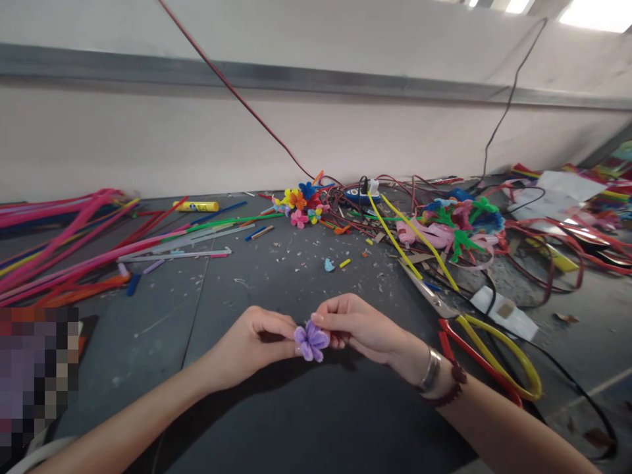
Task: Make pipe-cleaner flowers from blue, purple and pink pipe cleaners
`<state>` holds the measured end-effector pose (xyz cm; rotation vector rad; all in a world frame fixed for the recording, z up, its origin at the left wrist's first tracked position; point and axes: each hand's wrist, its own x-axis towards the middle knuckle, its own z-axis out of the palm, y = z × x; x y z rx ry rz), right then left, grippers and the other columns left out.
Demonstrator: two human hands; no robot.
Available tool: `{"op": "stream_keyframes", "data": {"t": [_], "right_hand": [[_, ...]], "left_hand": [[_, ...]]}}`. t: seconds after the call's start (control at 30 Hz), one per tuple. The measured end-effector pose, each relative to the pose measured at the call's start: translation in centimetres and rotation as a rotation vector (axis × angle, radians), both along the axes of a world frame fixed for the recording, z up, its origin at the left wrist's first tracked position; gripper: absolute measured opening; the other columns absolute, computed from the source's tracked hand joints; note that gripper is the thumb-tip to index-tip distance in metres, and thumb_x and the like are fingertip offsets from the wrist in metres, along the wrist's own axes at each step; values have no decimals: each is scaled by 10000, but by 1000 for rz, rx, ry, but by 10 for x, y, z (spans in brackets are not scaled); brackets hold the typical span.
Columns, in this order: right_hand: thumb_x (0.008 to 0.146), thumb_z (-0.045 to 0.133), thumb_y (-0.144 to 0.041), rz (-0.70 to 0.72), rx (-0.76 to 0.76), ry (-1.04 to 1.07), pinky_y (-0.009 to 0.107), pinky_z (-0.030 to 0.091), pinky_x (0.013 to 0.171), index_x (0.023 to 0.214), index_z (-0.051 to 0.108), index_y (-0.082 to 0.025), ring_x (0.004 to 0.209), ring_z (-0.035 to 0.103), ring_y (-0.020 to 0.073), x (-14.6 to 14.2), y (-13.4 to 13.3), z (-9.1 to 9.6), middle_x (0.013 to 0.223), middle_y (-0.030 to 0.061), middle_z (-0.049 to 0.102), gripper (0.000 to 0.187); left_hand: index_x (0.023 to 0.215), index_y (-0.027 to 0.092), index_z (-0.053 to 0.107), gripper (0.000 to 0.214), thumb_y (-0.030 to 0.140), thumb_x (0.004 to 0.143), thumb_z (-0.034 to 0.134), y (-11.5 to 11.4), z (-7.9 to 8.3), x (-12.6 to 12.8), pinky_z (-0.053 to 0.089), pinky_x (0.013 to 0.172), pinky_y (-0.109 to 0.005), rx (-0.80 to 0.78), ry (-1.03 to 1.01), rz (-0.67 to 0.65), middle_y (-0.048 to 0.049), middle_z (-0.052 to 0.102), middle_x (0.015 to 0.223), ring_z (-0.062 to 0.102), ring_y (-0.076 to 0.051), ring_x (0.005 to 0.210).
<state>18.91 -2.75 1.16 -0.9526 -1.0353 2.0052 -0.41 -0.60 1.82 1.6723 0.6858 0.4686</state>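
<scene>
A small purple pipe-cleaner flower (311, 341) with several rounded petals is held between my two hands, just above the dark table. My left hand (259, 339) pinches it from the left, fingers closed at its edge. From the right, my right hand (358, 329) grips it with thumb and fingers pressed together by the upper petals. The back of the flower and some fingertips are hidden. Scissors (439, 303) with yellow and red handles lie to the right of my right wrist.
Long pipe cleaners (93, 263) spread across the left. Colourful finished flowers (301, 205) sit at the back by the wall, near a power strip (363, 195) and tangled cables. A yellow glue stick (197, 206) lies back left. Green and pink fuzzy pieces (461, 227) pile up at right.
</scene>
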Motion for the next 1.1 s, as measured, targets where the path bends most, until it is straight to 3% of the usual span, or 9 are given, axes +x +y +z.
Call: {"op": "stream_keyframes", "data": {"t": [0.17,0.3,0.47,0.63,0.8,1.1], "right_hand": [[738,642,-276,53,-70,78,146,286,438,617,569,-94,436,409,13,-4,-1,-8,524,-39,508,230],[735,639,-288,40,-81,114,149,271,427,590,531,-113,424,380,15,-8,-1,-7,501,-54,474,252],[726,632,-366,-202,191,-162,168,301,422,618,574,-120,432,421,37,-5,1,4,505,-38,515,275],[683,677,-338,-164,350,-290,182,366,480,727,658,-114,499,483,53,0,1,7,597,-4,595,229],[658,695,-354,-147,239,-259,179,383,461,681,639,-114,454,481,50,-1,3,1,541,-13,587,248],[731,657,-265,-29,-95,212,121,308,426,618,560,-106,439,451,15,-9,0,-14,526,-25,546,218]], "left_hand": [[763,136,725,160,230,773,596,-3,-2,0,438,616,-249,32,11,-43,-65,666,726,586,-168,661],[727,152,724,148,227,766,603,-3,-2,1,441,602,-246,53,2,-1,-55,665,718,585,-168,651],[705,176,715,113,214,753,619,1,-4,1,445,631,-220,165,-9,226,-28,681,746,601,-152,678],[698,194,715,103,203,746,624,1,-3,0,447,648,-197,207,3,267,-7,697,743,616,-136,686],[708,183,719,87,220,723,642,1,-3,-1,469,655,-209,120,-8,296,-22,710,763,624,-152,701],[672,163,714,72,213,698,667,-2,-4,-1,481,664,-250,-62,-131,223,-45,706,742,622,-175,695]]}}
